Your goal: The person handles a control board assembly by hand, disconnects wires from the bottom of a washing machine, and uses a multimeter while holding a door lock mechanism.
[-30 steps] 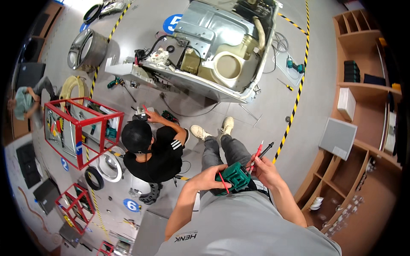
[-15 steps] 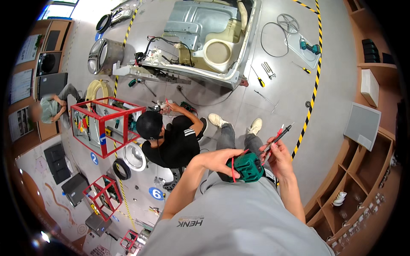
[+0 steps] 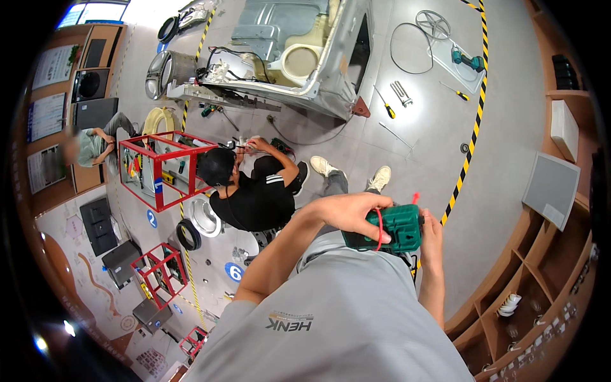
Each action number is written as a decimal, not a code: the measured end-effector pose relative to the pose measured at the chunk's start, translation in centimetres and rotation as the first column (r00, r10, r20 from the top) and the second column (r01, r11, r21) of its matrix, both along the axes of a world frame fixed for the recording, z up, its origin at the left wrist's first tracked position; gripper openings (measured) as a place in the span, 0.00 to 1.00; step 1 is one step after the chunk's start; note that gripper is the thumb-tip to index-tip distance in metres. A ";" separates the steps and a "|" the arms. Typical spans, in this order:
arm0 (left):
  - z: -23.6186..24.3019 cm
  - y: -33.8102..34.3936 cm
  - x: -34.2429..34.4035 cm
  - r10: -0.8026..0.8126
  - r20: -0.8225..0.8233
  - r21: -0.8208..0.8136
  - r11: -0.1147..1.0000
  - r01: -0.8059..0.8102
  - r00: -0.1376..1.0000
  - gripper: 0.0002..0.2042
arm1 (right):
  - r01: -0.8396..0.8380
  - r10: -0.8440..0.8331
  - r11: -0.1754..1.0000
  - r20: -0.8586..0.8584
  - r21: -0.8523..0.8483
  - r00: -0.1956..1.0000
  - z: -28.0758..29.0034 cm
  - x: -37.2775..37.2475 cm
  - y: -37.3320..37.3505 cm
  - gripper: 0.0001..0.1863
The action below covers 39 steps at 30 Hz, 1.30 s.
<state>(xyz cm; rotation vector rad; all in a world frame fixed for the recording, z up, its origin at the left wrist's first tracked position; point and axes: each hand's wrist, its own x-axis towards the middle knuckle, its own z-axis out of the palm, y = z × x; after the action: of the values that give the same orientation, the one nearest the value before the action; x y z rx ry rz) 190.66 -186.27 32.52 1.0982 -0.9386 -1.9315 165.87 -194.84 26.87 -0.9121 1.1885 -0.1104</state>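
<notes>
Both the left hand (image 3: 349, 213) and right hand (image 3: 430, 230) clasp 1 green meter (image 3: 389, 230), its long axis lying left-right.

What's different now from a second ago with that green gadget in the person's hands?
The thin red and black probes that stuck up beside the right hand have dropped from sight; only a red tip shows. The left hand still grips the green boxy meter with its red lead. The crouching co-worker stays put.

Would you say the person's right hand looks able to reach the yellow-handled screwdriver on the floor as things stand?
Probably not: the right hand is up at the green device by the chest, and the screwdriver lies well beyond the feet.
</notes>
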 end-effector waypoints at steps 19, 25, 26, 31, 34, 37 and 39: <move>4.3 -2.1 -2.7 -0.185 0.024 -0.155 0.970 0.186 0.983 0.18 | -0.395 0.372 0.483 -0.225 -0.782 0.900 5.0 1.9 -0.6 0.08; 4.1 -0.1 0.9 -0.092 -0.035 -0.196 0.977 0.083 0.995 0.20 | -0.360 0.153 0.466 -0.327 -0.808 0.933 7.5 5.7 0.1 0.05; 4.3 0.4 1.6 -0.027 -0.118 -0.224 0.975 0.000 0.993 0.22 | -0.308 0.089 0.542 -0.311 -0.782 0.946 8.5 6.8 0.4 0.05; 2.6 2.4 4.7 0.070 -0.265 -0.221 0.966 -0.131 0.962 0.21 | -0.052 0.002 0.589 -0.063 -0.806 0.998 8.1 9.2 0.1 0.11; 2.6 3.5 6.9 0.160 -0.338 -0.184 0.955 -0.231 0.927 0.20 | 0.034 -0.019 0.566 0.028 -0.824 0.999 9.1 11.6 0.1 0.14; 2.9 4.9 9.6 0.237 -0.431 -0.092 0.948 -0.303 0.871 0.21 | -0.026 -0.032 0.460 -0.046 -0.888 0.998 10.4 14.0 -0.3 0.15; 3.1 5.8 11.3 0.271 -0.456 -0.081 0.936 -0.343 0.847 0.20 | -0.059 -0.047 0.398 -0.085 -0.916 0.995 10.9 15.1 -0.5 0.14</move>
<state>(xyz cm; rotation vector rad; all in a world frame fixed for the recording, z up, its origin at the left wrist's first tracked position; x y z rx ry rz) 201.97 -180.47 35.64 0.6293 -0.6072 -1.6984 181.01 -195.39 37.80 -1.9399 1.1798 -0.8145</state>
